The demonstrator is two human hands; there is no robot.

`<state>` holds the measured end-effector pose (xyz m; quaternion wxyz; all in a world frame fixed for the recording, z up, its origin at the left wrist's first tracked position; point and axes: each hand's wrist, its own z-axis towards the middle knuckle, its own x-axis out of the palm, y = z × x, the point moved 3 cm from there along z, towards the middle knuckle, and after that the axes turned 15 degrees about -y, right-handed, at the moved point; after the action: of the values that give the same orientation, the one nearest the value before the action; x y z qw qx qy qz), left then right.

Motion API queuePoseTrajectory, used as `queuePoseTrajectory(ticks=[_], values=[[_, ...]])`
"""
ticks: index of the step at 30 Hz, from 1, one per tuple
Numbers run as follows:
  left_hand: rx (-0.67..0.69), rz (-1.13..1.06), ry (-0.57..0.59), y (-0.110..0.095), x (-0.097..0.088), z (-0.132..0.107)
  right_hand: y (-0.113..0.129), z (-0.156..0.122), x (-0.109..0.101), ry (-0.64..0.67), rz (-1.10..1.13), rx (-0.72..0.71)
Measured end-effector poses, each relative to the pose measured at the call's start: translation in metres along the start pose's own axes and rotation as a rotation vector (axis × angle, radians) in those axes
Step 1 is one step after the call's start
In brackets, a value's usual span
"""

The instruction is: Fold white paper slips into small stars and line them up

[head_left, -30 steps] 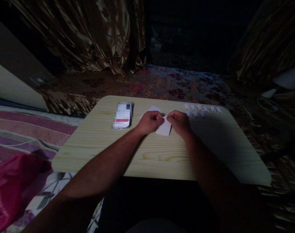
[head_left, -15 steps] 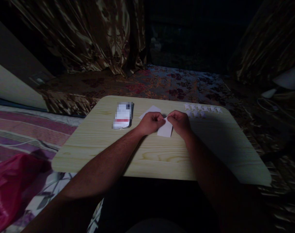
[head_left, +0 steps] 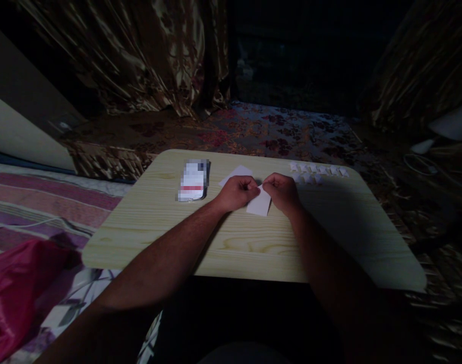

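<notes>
A small white piece of paper [head_left: 258, 203] is held just above or on the wooden table, its upper end between my two hands. My left hand [head_left: 238, 192] pinches its upper left side between thumb and fingers. On the upper right corner, my right hand [head_left: 282, 191] is closed in a pinch too. The paper's top edge is partly hidden by the fingertips. Behind my left hand lies more white paper [head_left: 238, 172], partly covered by it. Several small folded white paper pieces [head_left: 318, 170] sit in two rows beyond my right hand.
A phone [head_left: 193, 179], blurred over, lies on the left of the light wooden table [head_left: 261, 245]. A pink bag [head_left: 18, 293] rests on the striped bedding [head_left: 29, 202] at the left. A white lamp [head_left: 453, 124] with a cable stands at the right, and patterned curtains [head_left: 170, 50] hang behind.
Almost nothing differs. Both hands keep their pinch on the paper, and the whole view has shifted very slightly.
</notes>
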<state>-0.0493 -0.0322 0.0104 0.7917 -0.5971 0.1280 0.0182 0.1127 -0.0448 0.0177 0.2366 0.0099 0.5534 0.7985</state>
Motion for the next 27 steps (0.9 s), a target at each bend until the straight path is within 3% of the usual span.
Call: queuePoseTrajectory(ticks=[9,27], values=[[0.080,0.093,-0.131,-0.0056,-0.0052,0.0024,-0.0048,-0.0008,0.0036,0.063,0.018,0.042],[0.132,0.166,-0.099,-0.0034,-0.0038,0.0012,-0.0036,-0.0018,0.0032,0.054,-0.051,-0.044]])
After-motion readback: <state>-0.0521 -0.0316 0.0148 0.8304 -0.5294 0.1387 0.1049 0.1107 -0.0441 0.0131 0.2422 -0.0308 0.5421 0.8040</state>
